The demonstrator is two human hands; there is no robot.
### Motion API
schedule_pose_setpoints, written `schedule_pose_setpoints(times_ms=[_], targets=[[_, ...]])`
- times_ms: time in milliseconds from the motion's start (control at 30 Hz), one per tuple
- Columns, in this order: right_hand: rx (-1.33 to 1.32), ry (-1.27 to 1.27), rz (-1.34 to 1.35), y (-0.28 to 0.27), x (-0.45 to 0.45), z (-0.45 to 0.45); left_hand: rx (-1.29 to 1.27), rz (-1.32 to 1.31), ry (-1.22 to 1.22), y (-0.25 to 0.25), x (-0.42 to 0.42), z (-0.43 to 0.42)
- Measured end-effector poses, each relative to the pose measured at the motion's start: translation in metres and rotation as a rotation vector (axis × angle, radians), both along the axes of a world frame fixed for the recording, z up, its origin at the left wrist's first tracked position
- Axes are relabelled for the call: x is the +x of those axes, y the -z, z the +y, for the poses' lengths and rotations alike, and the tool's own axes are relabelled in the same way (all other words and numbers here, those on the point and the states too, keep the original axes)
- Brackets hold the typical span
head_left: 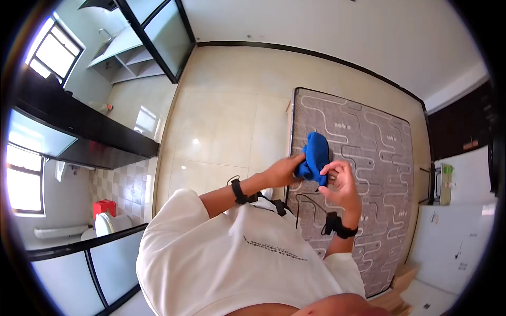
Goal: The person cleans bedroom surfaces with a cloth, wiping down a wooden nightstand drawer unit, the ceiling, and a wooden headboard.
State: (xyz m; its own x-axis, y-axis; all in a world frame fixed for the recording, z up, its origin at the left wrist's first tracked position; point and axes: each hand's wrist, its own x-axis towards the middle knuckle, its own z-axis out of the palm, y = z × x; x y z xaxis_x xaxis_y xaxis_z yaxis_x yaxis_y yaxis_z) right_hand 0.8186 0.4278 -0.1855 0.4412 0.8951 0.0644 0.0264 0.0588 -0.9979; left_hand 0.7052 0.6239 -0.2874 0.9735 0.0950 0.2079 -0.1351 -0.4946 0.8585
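Observation:
A bunched piece of blue cloth point(318, 151) is held up in front of my body, over the near-left part of the mattress. My left hand point(284, 171) grips its left side, with the fingertips partly hidden behind the folds. Close against the cloth's lower right edge is my right hand point(341, 185), its thumb and fingers apart and the index fingertip at the fabric. What kind of cloth item it is, I cannot tell. Black bands are around both wrists, and a thin dark cable loops near my right forearm.
The grey patterned mattress point(369, 158) lies under and beyond my hands, with tiled floor point(211, 121) to its left. A white cabinet-like unit point(443, 237) stands on the right. Through dark-framed partitions at left are a sink counter point(124, 50), a toilet point(105, 225) and a red container point(104, 207).

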Motion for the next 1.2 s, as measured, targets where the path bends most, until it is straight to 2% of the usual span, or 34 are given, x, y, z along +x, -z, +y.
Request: schedule_pose_setpoints(times_ms=[33,67,100,167,200,233,267,300,333,367,400,433,467,500,533,567,600,633,667,700,733,767,800,833,867,900,933,967,1033,1067,1133,1167,1200], targets=[[0.127,-0.073,0.167,-0.004,0.016,0.023,0.035,0.088,0.017,-0.002,0.012,0.021],[0.107,-0.083,0.115,-0.002,0.038,0.046,0.015,-0.024,0.001,-0.006,0.024,0.038],[0.118,-0.081,0.131,0.004,0.06,0.072,0.026,-0.008,0.003,-0.018,0.033,0.059],[0.093,0.04,-0.281,0.02,0.102,0.117,-0.143,0.182,0.084,-0.043,0.046,0.103],[0.139,0.078,-0.185,0.028,0.117,0.135,-0.242,0.303,0.035,-0.048,0.051,0.123],[0.133,0.071,-0.191,0.039,0.133,0.15,-0.314,0.312,0.024,-0.057,0.058,0.148],[0.038,0.127,-0.238,0.054,0.151,0.169,-0.277,0.32,-0.066,-0.031,0.065,0.177],[-0.059,0.19,-0.286,0.065,0.168,0.186,-0.381,0.28,0.01,-0.092,0.072,0.199],[-0.122,0.252,-0.508,0.071,0.185,0.2,-0.28,0.202,0.088,-0.078,0.089,0.232],[-0.146,0.251,-0.529,0.08,0.203,0.212,-0.281,0.037,0.136,-0.07,0.104,0.259],[-0.201,0.298,-0.762,0.091,0.222,0.222,-0.515,0.173,0.099,-0.076,0.116,0.279],[-0.261,0.326,-0.997,0.098,0.242,0.227,-0.643,0.113,0.125,-0.074,0.137,0.298],[-0.293,0.298,-1.026,0.105,0.257,0.229,-0.763,0.091,0.158,-0.07,0.157,0.301],[-0.424,0.424,-0.88,0.118,0.272,0.24,-0.856,0.067,0.186,-0.066,0.178,0.314],[-0.543,0.548,-0.716,0.128,0.288,0.259,-0.665,-0.103,0.302,-0.066,0.206,0.328],[-0.547,0.531,-0.716,0.138,0.299,0.273,-0.467,-0.254,0.41,-0.07,0.228,0.335],[-0.513,0.52,-0.736,0.142,0.308,0.285,-0.501,-0.248,0.374,-0.086,0.24,0.335],[-0.472,0.517,-0.759,0.147,0.314,0.307,-0.47,-0.319,0.213,-0.1,0.249,0.341],[-0.298,0.582,-0.614,0.154,0.321,0.331,-0.451,-0.401,0.073,-0.103,0.265,0.349],[-0.25,0.521,-0.59,0.155,0.329,0.351,-0.441,-0.487,-0.07,-0.104,0.285,0.36],[-0.191,0.462,-0.571,0.151,0.338,0.369,-0.44,-0.503,-0.073,-0.111,0.306,0.371],[-0.173,0.459,-0.585,0.148,0.351,0.39,-0.375,-0.567,-0.237,-0.118,0.329,0.388],[-0.157,0.344,-0.601,0.148,0.361,0.411,-0.3,-0.621,-0.397,-0.12,0.35,0.406],[-0.131,0.241,-0.603,0.148,0.372,0.432,-0.268,-0.62,-0.381,-0.121,0.373,0.429],[-0.09,0.268,-0.587,0.15,0.381,0.456,-0.268,-0.557,-0.278,-0.118,0.393,0.46],[-0.207,0.181,-0.62,0.155,0.397,0.479,-0.257,-0.487,-0.174,-0.113,0.417,0.49],[-0.323,0.092,-0.652,0.158,0.416,0.506,-0.202,-0.418,-0.336,-0.108,0.438,0.519],[-0.283,0.117,-0.641,0.163,0.436,0.534,-0.158,-0.418,-0.315,-0.103,0.455,0.549],[-0.251,0.154,-0.881,0.167,0.486,0.569,-0.294,-0.362,-0.449,-0.098,0.492,0.591],[-0.317,0.238,-1.049,0.165,0.51,0.592,-0.288,-0.378,-0.458,-0.1,0.508,0.606],[-0.357,0.312,-1.152,0.188,0.581,0.631,-0.573,-0.163,-0.403,-0.113,0.539,0.641],[-0.436,0.397,-1.229,0.204,0.619,0.646,-0.578,-0.189,-0.43,-0.117,0.556,0.658],[-0.499,0.487,-1.127,0.222,0.66,0.661,-0.881,-0.27,-0.469,-0.124,0.574,0.675]])
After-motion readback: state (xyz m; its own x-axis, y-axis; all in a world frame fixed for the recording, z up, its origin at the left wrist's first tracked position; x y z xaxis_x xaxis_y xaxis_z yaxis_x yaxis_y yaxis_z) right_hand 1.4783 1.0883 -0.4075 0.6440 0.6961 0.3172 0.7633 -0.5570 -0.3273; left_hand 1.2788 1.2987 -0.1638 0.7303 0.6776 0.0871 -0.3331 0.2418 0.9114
